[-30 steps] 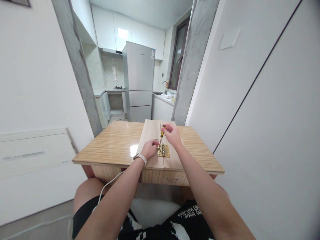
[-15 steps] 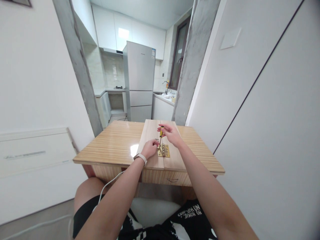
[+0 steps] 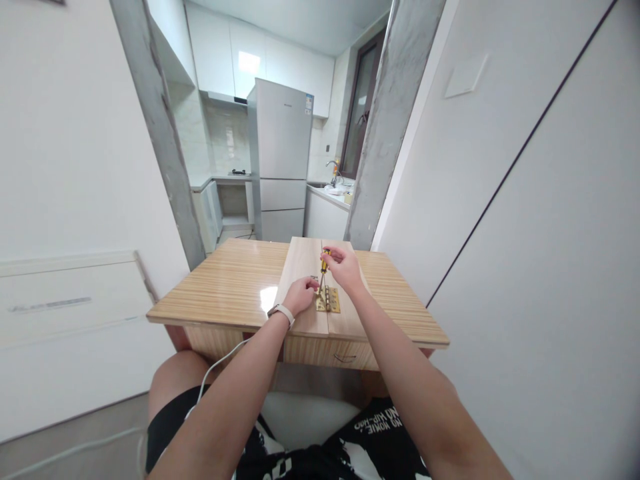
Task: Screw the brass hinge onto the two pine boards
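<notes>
A yellow and black screwdriver (image 3: 325, 262) stands nearly upright, its handle pinched in the fingers of my right hand (image 3: 345, 268). Its shaft points down at the left half of a brass hinge (image 3: 334, 301), which lies across the seam between two pale wooden boards (image 3: 306, 321). Beside the screwdriver tip, my left hand (image 3: 301, 295) rests on the left board with fingers bent in against the hinge's upper left edge. Whatever those fingertips hold is too small to make out. Small dark pieces lie on the board just beyond my left hand.
The boards lie on a striped wooden table (image 3: 227, 280) with a drawer (image 3: 325, 353) in its front. A white cable (image 3: 215, 365) hangs at the front left. Beyond the table stand a grey fridge (image 3: 283, 147) and a sink counter. A white wall rises on the right.
The screwdriver handle and the fingers of my right hand have shifted slightly to the right. My left hand has stayed at the hinge.
</notes>
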The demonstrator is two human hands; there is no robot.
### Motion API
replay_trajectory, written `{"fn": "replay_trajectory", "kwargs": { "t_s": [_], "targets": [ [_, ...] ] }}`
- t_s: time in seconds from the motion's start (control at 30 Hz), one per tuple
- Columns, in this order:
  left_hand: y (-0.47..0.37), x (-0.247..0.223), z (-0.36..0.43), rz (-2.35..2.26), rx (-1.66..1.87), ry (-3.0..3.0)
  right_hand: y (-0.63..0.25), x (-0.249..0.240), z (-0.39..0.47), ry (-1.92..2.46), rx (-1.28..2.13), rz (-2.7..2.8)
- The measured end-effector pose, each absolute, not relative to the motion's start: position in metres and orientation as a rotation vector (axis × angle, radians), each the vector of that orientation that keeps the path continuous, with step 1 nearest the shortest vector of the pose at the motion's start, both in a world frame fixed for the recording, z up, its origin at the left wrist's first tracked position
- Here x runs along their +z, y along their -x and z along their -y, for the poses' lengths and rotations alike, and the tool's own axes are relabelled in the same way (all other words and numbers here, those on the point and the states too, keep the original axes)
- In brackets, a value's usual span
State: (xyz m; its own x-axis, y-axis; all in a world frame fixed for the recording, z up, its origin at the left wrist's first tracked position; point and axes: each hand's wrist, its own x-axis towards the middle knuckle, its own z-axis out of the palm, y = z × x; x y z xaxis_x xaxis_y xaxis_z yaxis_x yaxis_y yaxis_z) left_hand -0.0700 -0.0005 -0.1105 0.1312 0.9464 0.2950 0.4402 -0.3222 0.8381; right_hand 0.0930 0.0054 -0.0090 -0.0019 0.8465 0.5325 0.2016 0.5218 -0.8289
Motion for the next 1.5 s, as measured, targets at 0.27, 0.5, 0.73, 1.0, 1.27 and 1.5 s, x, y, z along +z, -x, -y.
{"fn": "replay_trajectory", "kwargs": {
  "t_s": [0.27, 0.5, 0.73, 1.0, 1.27, 1.5],
  "targets": [
    [0.070, -0.106, 0.004, -1.339, 1.134, -1.827, -0.091, -0.005, -0.003, 0.849, 0.767, 1.574],
    [0.070, -0.109, 0.001, -1.326, 1.151, -1.831, -0.098, -0.002, -0.003, 0.731, 1.022, 1.636],
    [0.070, -0.110, 0.001, -1.339, 1.141, -1.837, -0.093, -0.004, -0.003, 0.759, 0.981, 1.537],
    [0.071, -0.111, 0.000, -1.328, 1.149, -1.854, -0.089, -0.015, -0.005, 0.894, 0.718, 1.486],
    [0.071, -0.111, 0.000, -1.318, 1.151, -1.846, -0.092, -0.013, -0.005, 0.879, 0.684, 1.518],
    [0.070, -0.105, 0.005, -1.334, 1.145, -1.829, -0.107, -0.004, -0.004, 0.753, 0.982, 1.565]
  ]
}}
